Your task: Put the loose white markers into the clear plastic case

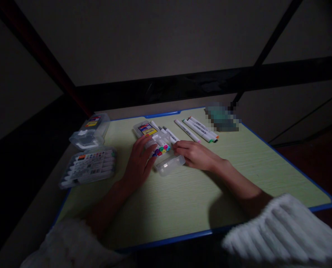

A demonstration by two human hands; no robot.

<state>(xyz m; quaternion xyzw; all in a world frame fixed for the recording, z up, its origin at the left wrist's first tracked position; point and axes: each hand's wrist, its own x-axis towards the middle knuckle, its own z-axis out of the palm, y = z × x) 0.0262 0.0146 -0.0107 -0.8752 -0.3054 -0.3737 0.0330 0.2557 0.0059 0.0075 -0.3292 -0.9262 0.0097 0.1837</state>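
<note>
A clear plastic marker case (147, 128) lies with its lid (170, 165) swung open towards me. Inside are several white markers (161, 149), their purple, green, yellow, pink and blue ends facing me. My left hand (139, 158) grips the case's left side, thumb near the opening and fingers along the edge. At the case's right side is my right hand (192, 153), its fingers curled in and closed. Whatever those fingertips hold is hidden. One loose white marker (171, 135) reaches to just behind them, and more lie beside the case.
Further right lies a row of loose markers (197, 130). A blurred greenish object (222, 117) sits at the back right corner. On the left are a filled marker case (89, 167) and an open clear case (92, 130). Blue edging (182, 238) rims the table.
</note>
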